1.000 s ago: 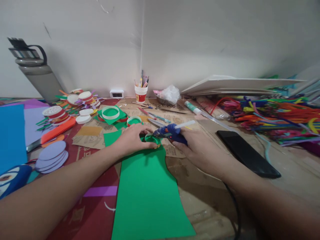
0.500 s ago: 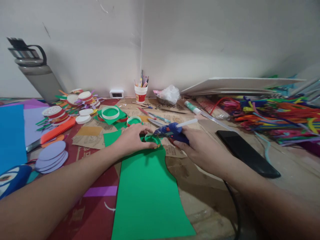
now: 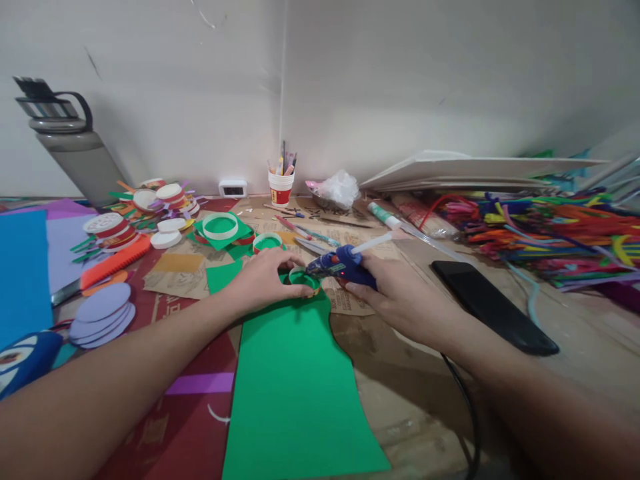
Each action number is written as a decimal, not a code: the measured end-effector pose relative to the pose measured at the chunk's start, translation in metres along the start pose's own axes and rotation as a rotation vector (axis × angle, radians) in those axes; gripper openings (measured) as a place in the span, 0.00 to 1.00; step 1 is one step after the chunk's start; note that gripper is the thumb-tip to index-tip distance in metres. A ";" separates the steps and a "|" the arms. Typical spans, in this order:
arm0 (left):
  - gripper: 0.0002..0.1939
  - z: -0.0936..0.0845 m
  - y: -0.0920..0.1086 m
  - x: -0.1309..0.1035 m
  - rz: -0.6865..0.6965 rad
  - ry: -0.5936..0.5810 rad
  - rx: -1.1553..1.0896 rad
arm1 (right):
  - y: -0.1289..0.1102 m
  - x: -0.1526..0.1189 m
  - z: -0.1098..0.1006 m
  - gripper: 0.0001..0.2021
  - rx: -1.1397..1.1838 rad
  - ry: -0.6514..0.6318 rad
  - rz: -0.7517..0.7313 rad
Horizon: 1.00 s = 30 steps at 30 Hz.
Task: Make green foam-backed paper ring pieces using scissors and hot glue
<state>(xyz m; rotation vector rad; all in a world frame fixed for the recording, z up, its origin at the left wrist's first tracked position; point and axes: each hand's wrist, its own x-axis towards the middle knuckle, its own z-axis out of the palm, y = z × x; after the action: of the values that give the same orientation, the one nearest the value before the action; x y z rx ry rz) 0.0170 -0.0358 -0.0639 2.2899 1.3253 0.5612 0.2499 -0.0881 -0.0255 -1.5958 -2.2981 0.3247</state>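
Wall (image 3: 425,87): plain, pale grey, upright beyond the left hand (image 3: 267,280) and right hand (image 3: 400,293); one vertical seam (image 3: 283,80), ahead of the left; one dark scratch (image 3: 93,62), farther left. Worktop (image 3: 595,380): brown-covered right of the right hand; dark red sheet (image 3: 193,433) nearer than the left. Light: soft, uneven.

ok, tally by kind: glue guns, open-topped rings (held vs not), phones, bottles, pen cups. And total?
Glue gun, in right hand: 1
Ring in left hand: 1
Other open-topped rings: 2
Phone: 1
Bottle: 1
Pen cup: 1
Total: 7
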 end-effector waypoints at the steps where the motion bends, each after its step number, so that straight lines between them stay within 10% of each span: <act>1: 0.29 0.000 -0.001 0.000 0.004 -0.003 0.003 | 0.000 0.000 0.000 0.11 0.004 -0.008 0.004; 30: 0.28 0.001 0.000 -0.001 0.012 0.018 -0.033 | -0.001 -0.002 0.001 0.10 -0.007 0.051 -0.047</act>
<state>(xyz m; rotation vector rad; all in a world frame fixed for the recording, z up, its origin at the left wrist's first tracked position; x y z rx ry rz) 0.0168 -0.0365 -0.0648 2.2733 1.3020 0.6051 0.2490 -0.0903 -0.0267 -1.5333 -2.2966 0.2625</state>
